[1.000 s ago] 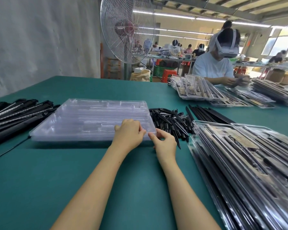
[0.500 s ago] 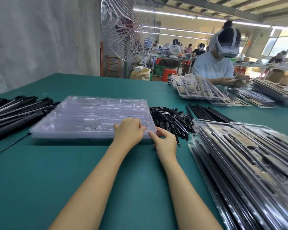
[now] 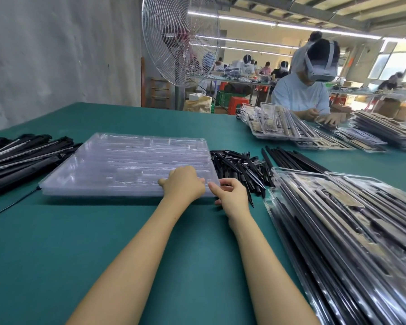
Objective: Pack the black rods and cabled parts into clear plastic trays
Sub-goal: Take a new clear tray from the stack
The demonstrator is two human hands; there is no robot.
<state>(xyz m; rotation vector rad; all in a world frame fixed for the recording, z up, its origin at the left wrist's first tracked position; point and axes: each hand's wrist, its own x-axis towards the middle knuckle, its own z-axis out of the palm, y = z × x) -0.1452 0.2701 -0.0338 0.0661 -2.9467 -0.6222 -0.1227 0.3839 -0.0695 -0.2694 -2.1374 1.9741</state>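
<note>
The stack of clear plastic trays lies flat on the green table, glossy and thin-walled, moulded into long narrow channels and small square pockets. The left hand grips its near right edge with fingers curled over the rim; the right hand pinches the same corner between thumb and bent fingers. Just beside that corner lies a heap of short black pointed parts, then long black rods. Filled trays pile up at right, and black sleeved bundles lie at left
</note>
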